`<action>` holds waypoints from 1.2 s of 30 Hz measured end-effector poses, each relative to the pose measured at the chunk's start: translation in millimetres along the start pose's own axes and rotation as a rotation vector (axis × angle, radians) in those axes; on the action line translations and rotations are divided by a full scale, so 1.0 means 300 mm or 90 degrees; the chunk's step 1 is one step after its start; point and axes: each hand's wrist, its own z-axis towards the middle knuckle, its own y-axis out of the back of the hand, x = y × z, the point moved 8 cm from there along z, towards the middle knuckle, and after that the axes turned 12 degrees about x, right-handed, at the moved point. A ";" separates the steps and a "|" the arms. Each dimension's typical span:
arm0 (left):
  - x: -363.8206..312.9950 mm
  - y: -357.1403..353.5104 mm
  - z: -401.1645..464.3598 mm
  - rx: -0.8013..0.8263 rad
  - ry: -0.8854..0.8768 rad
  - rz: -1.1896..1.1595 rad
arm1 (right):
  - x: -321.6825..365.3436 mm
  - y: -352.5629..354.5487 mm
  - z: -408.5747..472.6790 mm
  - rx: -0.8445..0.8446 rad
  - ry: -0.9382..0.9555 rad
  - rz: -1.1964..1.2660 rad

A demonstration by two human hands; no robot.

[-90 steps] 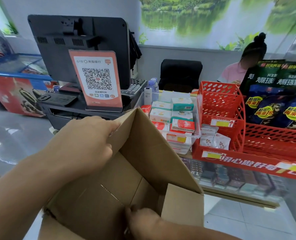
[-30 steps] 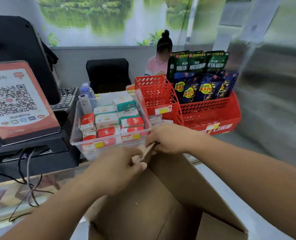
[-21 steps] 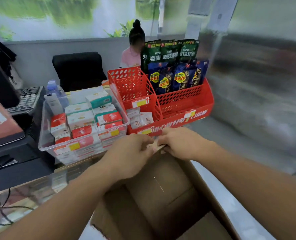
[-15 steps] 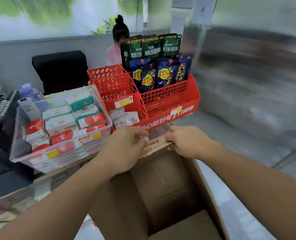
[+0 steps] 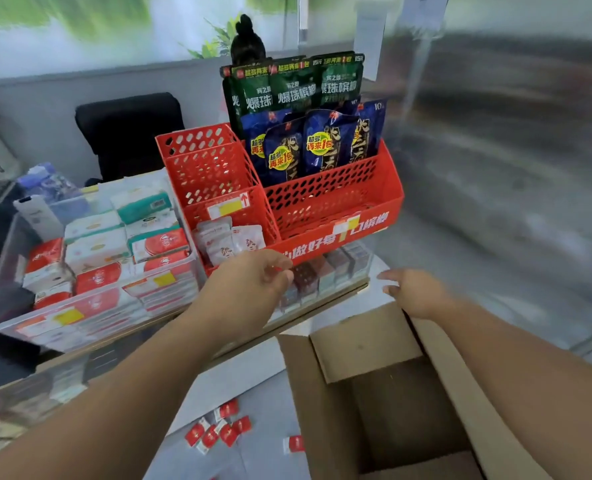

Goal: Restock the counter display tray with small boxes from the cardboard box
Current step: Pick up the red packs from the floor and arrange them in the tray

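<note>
while snack packets (image 5: 298,109) fill red rack (image 5: 322,202), cardboard box (image 5: 391,393) gapes open.

We see a black padded office chair (image 5: 128,133) behind the surface, green and blue foil snack packets (image 5: 308,112) upright, and small red-and-white sachets (image 5: 218,433) scattered on the floor.

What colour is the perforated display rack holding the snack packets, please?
Red, the perforated rack, seen in the head view.

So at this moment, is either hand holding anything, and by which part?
Nothing is visibly held. The left hand, fingers loosely curled, reaches toward the red rack; the right hand hovers open above the cardboard box, touching neither its flaps nor walls.
</note>
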 end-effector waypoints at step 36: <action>0.056 -0.264 0.047 0.128 0.093 0.033 | 0.443 0.006 -0.060 -0.134 0.219 -0.006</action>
